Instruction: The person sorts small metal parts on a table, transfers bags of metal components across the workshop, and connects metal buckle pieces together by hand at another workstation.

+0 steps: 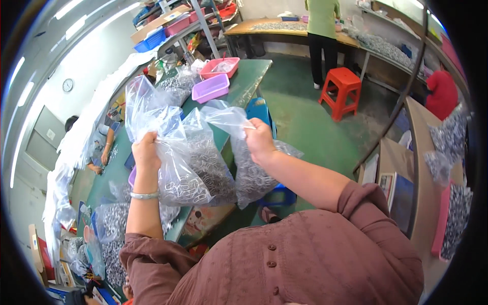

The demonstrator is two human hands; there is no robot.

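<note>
My left hand (147,152), with a pale bangle at its wrist, is closed around the gathered top of a clear plastic bag (180,184) of small silvery metal loops. My right hand (260,141) grips the twisted neck of another clear bag (252,178), also full of small metal pieces. Between them hangs a third clear bulge of bag (208,160) with darker metal loops; whether it is a separate bag I cannot tell. The bags hang in front of me at the edge of the green table (249,76).
Purple (211,88) and pink (223,67) trays sit on the table's far end. A red stool (341,92) stands on the green floor at right. One person stands at the back bench (284,26); another works at left (99,147). More filled bags (113,221) lie near left.
</note>
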